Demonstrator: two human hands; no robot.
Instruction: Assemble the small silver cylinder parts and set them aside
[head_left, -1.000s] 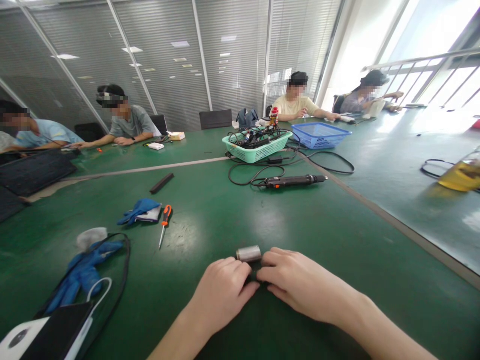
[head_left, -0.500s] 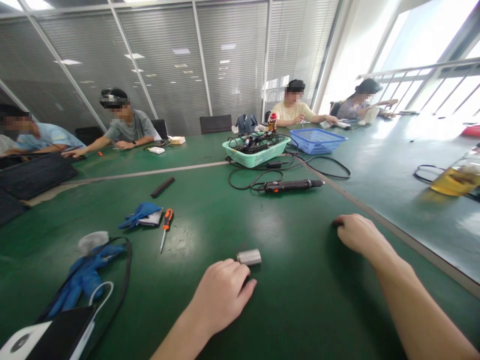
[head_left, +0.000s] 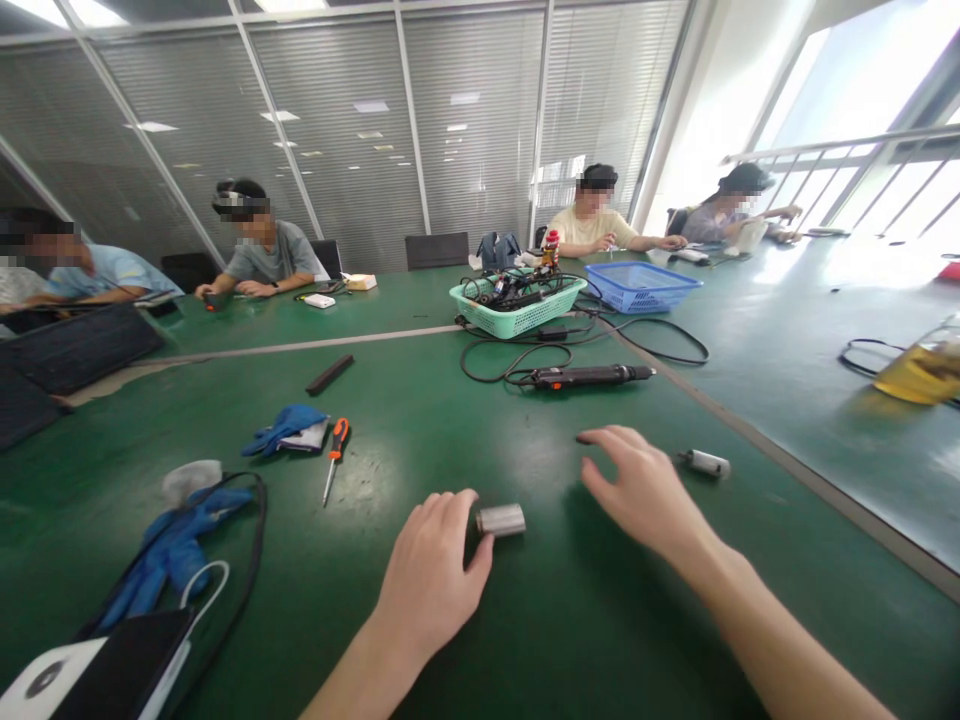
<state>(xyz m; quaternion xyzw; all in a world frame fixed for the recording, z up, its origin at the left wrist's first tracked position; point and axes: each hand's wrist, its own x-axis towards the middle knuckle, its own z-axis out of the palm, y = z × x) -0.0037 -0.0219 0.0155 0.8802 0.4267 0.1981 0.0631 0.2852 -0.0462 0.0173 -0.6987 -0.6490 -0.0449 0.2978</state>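
Note:
A short silver metal cylinder [head_left: 501,519] lies on the green table [head_left: 420,420] in front of me. My left hand [head_left: 433,582] rests beside it, thumb tip touching its left end, fingers loosely curled and holding nothing. My right hand [head_left: 641,489] hovers to the right of the cylinder, fingers spread and empty. Behind that hand, a small silver part with a dark shaft [head_left: 703,463] lies on the table, apart from my fingers.
An orange-handled screwdriver [head_left: 333,453] and blue gloves [head_left: 283,426] lie to the left. A black electric screwdriver [head_left: 591,376] with its cable lies ahead, before a green basket [head_left: 519,305] and a blue basket [head_left: 641,283]. Several people sit round the table.
My right hand left the cylinder, went out to the right, then came back toward the middle with fingers spread. The small silver part now lies uncovered where that hand was.

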